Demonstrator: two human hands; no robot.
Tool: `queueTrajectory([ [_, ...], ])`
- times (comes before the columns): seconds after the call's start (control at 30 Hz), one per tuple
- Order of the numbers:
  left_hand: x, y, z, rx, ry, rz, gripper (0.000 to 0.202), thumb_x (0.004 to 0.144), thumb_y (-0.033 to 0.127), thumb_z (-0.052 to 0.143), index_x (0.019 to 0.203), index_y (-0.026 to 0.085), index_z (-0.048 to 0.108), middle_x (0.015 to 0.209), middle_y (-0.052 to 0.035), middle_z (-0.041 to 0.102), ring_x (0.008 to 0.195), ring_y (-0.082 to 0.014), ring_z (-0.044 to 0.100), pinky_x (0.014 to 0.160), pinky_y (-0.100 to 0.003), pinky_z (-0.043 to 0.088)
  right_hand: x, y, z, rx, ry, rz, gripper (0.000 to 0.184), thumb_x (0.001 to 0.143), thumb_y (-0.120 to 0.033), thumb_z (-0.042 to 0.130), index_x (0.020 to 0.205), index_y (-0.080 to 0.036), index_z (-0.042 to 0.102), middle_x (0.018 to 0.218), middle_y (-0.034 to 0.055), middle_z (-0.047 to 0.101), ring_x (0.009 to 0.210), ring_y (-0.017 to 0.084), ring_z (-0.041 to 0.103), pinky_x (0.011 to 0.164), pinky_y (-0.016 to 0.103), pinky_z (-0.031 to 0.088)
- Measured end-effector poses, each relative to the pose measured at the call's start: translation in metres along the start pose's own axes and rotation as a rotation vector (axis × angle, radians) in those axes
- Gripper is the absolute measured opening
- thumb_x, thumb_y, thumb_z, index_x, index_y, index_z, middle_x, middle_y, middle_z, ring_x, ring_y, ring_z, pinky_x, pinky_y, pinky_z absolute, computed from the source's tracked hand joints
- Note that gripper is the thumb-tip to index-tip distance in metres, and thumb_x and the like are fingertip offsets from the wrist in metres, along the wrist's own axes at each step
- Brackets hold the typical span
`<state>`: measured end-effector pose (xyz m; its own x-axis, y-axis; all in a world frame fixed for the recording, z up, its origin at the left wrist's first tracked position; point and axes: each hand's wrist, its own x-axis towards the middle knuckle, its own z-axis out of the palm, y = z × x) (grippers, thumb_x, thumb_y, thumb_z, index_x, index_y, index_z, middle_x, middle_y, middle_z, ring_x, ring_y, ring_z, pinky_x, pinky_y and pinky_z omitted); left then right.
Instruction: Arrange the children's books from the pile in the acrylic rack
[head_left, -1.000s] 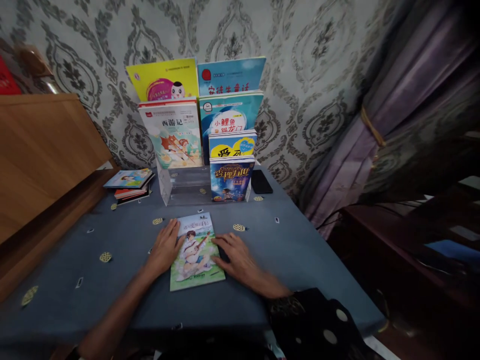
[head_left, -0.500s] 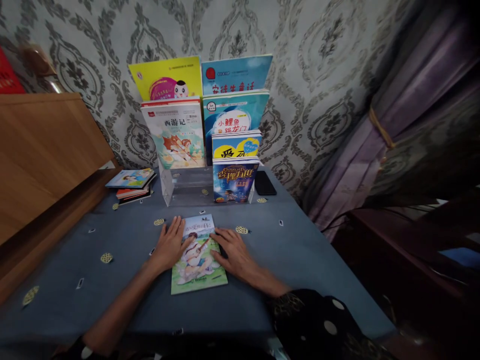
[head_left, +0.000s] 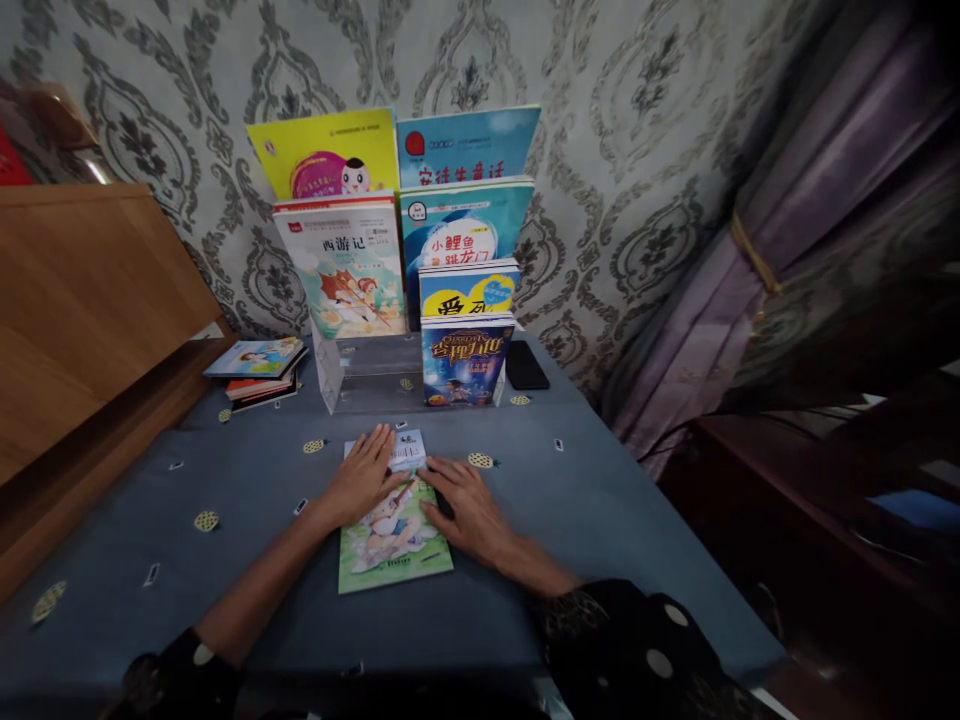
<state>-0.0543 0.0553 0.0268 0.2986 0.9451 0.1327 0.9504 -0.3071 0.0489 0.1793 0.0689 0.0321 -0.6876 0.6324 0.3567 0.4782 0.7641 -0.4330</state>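
A thin children's book (head_left: 394,560) with a green and pale blue cover lies flat near the middle of the table. The cover shows a seated figure with a guitar. My left hand (head_left: 365,482) rests on its upper left part, fingers stretched out, hiding some of the title and the figure. At the book's right edge lies my right hand (head_left: 466,505), with its fingers extended and the tips touching the cover. Behind the book stands a clear stepped book rack (head_left: 375,393). On its front right step is a dark blue book (head_left: 465,365).
The rack also bears a white-covered book (head_left: 349,270), a yellow book (head_left: 322,150) and several blue ones. A small pile of books (head_left: 259,365) lies at the left, beside a wooden panel (head_left: 97,320). Right of the rack is a black phone (head_left: 527,366). A curtain (head_left: 697,270) hangs at the right.
My left hand has slid right and slightly up, further over the cover. My right hand and the book have hardly moved. The view has shifted slightly.
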Motion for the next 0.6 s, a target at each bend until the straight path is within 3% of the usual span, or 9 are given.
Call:
queueTrajectory([
  [0.3,0.024,0.005,-0.007,-0.041,-0.099,0.136,0.075,0.099,0.063,0.015,0.154,0.012,0.023,0.16,-0.0157,0.023,0.149,-0.0236,0.017,0.12,-0.043,0.02,0.0,0.0,0.0,0.027,0.026,0.005,0.041,0.088,-0.027,0.055,0.129,-0.017,0.059,0.133,0.0149,0.061,0.126,0.028,0.053,0.107,0.049,0.039],
  [0.6,0.028,0.002,-0.013,-0.071,-0.09,0.239,0.069,0.101,0.059,0.021,0.154,0.016,0.023,0.161,-0.0121,0.023,0.149,-0.0209,0.018,0.121,-0.041,0.017,0.0,0.004,0.003,0.087,0.061,0.0,0.04,0.087,-0.025,0.055,0.125,-0.016,0.06,0.131,0.0162,0.062,0.125,0.029,0.054,0.105,0.052,0.04],
])
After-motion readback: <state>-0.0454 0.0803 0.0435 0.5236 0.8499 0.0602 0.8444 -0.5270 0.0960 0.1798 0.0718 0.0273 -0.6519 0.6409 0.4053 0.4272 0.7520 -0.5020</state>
